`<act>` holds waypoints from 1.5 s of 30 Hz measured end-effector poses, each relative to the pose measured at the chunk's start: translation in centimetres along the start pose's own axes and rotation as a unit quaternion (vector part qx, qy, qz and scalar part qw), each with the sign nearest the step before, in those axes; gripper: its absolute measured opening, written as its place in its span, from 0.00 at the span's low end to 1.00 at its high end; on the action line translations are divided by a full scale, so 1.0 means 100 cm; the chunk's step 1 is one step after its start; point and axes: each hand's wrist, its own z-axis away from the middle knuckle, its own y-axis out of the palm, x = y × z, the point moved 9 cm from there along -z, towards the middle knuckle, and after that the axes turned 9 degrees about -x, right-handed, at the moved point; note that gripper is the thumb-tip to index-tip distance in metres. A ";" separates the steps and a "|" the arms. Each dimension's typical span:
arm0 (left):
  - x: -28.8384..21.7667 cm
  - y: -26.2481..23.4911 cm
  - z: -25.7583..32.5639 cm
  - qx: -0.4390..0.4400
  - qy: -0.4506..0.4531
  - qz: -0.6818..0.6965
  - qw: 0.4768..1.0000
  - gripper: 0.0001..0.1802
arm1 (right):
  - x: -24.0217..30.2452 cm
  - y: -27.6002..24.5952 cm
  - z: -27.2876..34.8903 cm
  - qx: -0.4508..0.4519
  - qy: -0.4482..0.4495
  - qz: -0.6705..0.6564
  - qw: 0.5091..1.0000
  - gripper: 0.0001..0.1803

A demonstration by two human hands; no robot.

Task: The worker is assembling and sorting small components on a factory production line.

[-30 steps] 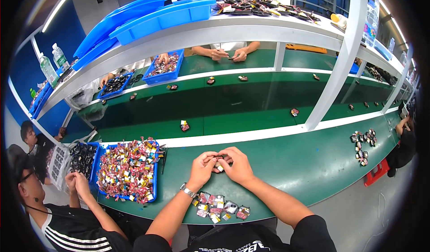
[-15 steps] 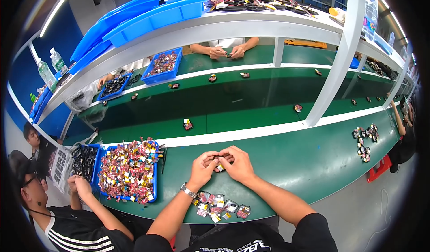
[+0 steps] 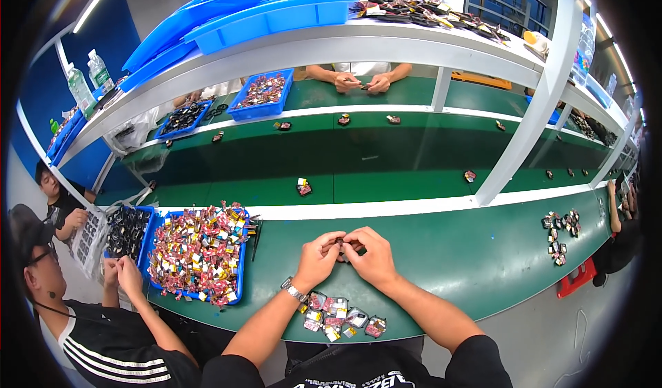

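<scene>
Above the green bench, my left hand (image 3: 318, 260) and my right hand (image 3: 372, 258) meet fingertip to fingertip. Pinched between them is a small black electronic case (image 3: 341, 251), largely hidden by my fingers. Just below my hands, near the bench edge, lies a loose group of similar black cases (image 3: 335, 309) with pink, white and yellow parts inside. To the left of my left hand, a blue tray (image 3: 241, 277) is heaped with small pink circuit parts (image 3: 196, 253) bearing yellow and white pieces. Thin dark tweezers (image 3: 257, 239) lie at its right side.
A blue tray of black cases (image 3: 127, 231) stands far left, beside a seated co-worker (image 3: 103, 333). Beyond a white rail, the green conveyor belt (image 3: 386, 157) carries scattered cases. A white post (image 3: 531, 105) rises at right. More cases (image 3: 557, 236) lie on the bench's right end.
My view has shifted slightly, moving the background. My fingers have changed position on the small case, and its yellow and white part no longer shows. A person at far left has raised a hand.
</scene>
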 end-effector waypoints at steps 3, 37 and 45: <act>-0.003 -0.003 -0.001 -0.017 0.027 -0.037 0.999 0.14 | 0.005 0.002 0.001 -0.004 -0.027 0.019 0.999 0.06; 0.014 0.003 -0.003 0.033 -0.069 0.075 0.994 0.18 | -0.018 0.003 0.002 0.015 0.056 -0.008 0.998 0.06; 0.017 0.001 -0.004 0.018 -0.079 0.057 0.995 0.15 | -0.019 0.005 0.001 0.013 0.072 -0.039 0.997 0.06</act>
